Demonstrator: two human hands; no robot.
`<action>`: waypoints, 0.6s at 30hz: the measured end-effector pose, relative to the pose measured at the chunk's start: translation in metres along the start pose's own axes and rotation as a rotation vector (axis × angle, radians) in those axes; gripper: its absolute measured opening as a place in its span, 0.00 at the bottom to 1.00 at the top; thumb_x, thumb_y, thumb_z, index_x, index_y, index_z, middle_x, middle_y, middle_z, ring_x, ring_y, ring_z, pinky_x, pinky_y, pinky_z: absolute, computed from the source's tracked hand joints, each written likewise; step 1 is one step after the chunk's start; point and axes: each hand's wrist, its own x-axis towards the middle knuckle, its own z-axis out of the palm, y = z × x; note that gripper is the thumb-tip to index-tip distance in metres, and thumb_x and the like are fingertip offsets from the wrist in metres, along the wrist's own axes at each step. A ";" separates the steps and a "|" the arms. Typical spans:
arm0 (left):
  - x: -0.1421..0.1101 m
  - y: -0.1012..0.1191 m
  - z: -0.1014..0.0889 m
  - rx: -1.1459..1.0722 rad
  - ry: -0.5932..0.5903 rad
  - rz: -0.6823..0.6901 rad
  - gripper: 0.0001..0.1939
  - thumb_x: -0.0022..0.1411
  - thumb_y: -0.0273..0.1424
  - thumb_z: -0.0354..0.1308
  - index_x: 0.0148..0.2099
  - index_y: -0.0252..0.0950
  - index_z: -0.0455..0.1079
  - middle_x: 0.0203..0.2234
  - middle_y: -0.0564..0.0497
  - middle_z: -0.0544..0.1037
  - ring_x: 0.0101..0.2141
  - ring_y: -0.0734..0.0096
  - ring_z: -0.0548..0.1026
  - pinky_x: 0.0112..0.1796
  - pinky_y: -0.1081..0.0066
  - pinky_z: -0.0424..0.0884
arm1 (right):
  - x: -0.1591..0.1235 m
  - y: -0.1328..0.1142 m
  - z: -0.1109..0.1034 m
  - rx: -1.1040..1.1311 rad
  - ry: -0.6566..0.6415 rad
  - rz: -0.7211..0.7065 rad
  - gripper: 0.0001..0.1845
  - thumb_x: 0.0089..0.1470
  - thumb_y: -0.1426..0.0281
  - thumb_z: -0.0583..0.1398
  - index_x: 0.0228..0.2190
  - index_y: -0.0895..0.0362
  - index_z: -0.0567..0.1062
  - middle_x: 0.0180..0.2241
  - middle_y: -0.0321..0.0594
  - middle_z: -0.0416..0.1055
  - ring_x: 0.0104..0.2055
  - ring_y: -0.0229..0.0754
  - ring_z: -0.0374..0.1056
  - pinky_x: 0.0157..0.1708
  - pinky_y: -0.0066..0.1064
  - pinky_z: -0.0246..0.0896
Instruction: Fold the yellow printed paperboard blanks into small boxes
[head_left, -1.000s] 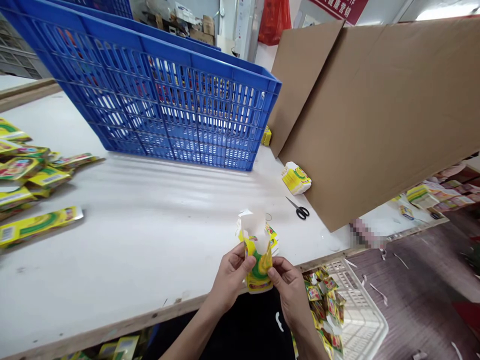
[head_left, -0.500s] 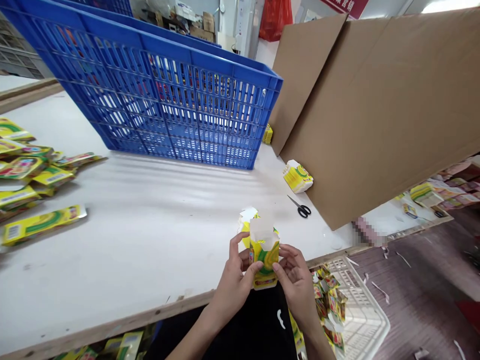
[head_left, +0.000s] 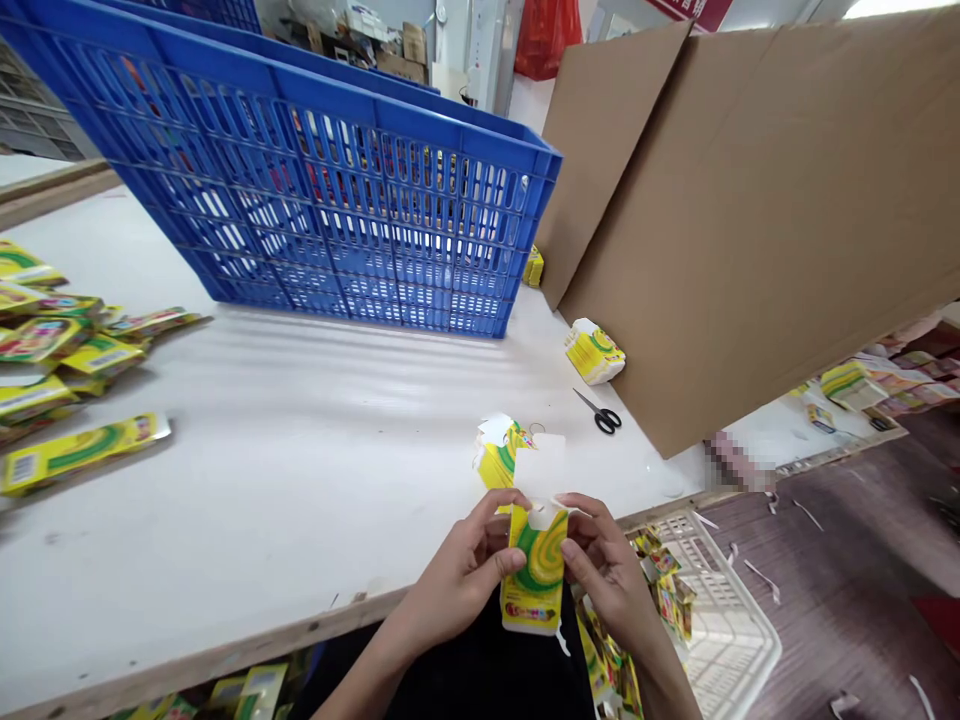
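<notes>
Both hands hold a small yellow and green carton (head_left: 536,575) upright over the table's front edge. My left hand (head_left: 461,570) grips its left side with thumb on the front. My right hand (head_left: 607,560) pinches its right side, fingers near the open white top flap (head_left: 541,465). Just behind it, another partly folded yellow carton (head_left: 496,452) stands on the white table (head_left: 300,450).
A big blue slotted crate (head_left: 337,190) fills the back of the table. A large brown cardboard box (head_left: 750,220) leans at the right, with a yellow carton (head_left: 594,352) and scissors (head_left: 600,412) beside it. Flat yellow cartons (head_left: 67,350) lie at left. A white basket (head_left: 712,620) of packets sits below right.
The carton has moved down and nearer to me, and now stands taller in my hands. Its white top flap has swung up to the right.
</notes>
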 end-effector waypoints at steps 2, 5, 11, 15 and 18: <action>0.000 -0.002 0.001 -0.036 -0.027 -0.023 0.12 0.64 0.31 0.57 0.48 0.40 0.59 0.35 0.51 0.76 0.36 0.70 0.74 0.39 0.71 0.68 | 0.000 -0.001 -0.002 -0.041 -0.005 0.013 0.12 0.60 0.62 0.57 0.45 0.50 0.68 0.30 0.35 0.69 0.29 0.36 0.64 0.27 0.24 0.60; -0.001 -0.006 0.003 -0.041 -0.011 -0.056 0.20 0.63 0.31 0.58 0.54 0.42 0.56 0.34 0.52 0.76 0.35 0.70 0.74 0.38 0.71 0.69 | 0.001 -0.002 -0.004 -0.170 0.037 -0.046 0.08 0.61 0.63 0.56 0.34 0.54 0.71 0.27 0.34 0.65 0.27 0.35 0.61 0.26 0.24 0.57; 0.000 -0.009 0.003 0.005 -0.005 -0.095 0.34 0.61 0.33 0.59 0.65 0.42 0.48 0.40 0.46 0.76 0.36 0.65 0.76 0.40 0.66 0.70 | 0.005 0.008 -0.003 -0.136 0.224 -0.176 0.12 0.60 0.65 0.57 0.47 0.50 0.70 0.40 0.40 0.72 0.41 0.42 0.69 0.41 0.31 0.64; 0.003 -0.010 0.003 0.185 0.097 -0.053 0.24 0.62 0.33 0.57 0.59 0.39 0.62 0.35 0.48 0.77 0.33 0.68 0.74 0.35 0.71 0.70 | 0.006 0.007 -0.011 -0.248 0.157 -0.270 0.18 0.62 0.58 0.52 0.40 0.52 0.78 0.42 0.44 0.72 0.47 0.47 0.67 0.48 0.37 0.62; 0.004 -0.012 0.006 0.369 0.166 -0.037 0.22 0.62 0.32 0.55 0.59 0.39 0.64 0.32 0.50 0.76 0.29 0.71 0.73 0.32 0.73 0.69 | 0.005 0.002 -0.013 -0.234 0.075 -0.115 0.19 0.61 0.56 0.53 0.43 0.53 0.77 0.35 0.42 0.72 0.38 0.43 0.68 0.38 0.33 0.63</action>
